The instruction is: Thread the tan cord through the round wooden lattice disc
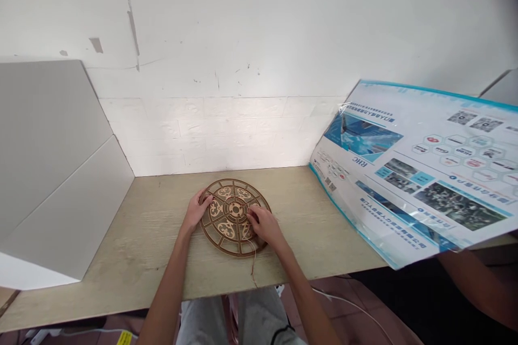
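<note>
Atop wooden bench (133, 259), left hand (197, 210) and right hand (263, 225) both gripping fretwork disc (234, 210) between them.

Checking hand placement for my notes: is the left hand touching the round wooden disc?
Touching. The head view shows the left hand resting with its fingers over the left edge of the round wooden disc.

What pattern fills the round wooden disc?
The brown wooden disc shows spoked rings framing curled scroll cutouts; the head view shows it best.
</note>
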Demonstrator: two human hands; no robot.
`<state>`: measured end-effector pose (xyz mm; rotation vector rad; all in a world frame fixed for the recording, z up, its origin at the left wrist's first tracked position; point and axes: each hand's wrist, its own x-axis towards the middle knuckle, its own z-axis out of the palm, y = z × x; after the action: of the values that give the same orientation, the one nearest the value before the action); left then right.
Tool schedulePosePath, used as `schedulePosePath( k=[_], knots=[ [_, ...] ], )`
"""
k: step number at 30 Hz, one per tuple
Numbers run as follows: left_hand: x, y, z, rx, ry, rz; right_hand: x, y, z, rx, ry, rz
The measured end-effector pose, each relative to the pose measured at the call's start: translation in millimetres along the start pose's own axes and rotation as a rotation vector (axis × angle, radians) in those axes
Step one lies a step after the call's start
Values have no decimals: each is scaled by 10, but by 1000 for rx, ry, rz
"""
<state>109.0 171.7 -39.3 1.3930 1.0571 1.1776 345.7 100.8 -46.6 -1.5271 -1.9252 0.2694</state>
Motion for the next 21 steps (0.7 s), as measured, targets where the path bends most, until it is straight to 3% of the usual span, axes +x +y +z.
schedulePosePath(
  k=[8, 13, 17, 21],
  knots=[
    [11, 9, 4, -11, 41, 1, -84, 19, -84, 384, 119, 125],
    [23, -25, 5, -28, 33, -15, -253, -49, -160, 231, 204, 159],
    [22, -29, 3, -37, 42, -30, -345, -94, -70, 116, 184, 210],
    [7, -17, -4, -39, 37, -50, -314, -139, 16, 135, 173, 234]
  ],
)
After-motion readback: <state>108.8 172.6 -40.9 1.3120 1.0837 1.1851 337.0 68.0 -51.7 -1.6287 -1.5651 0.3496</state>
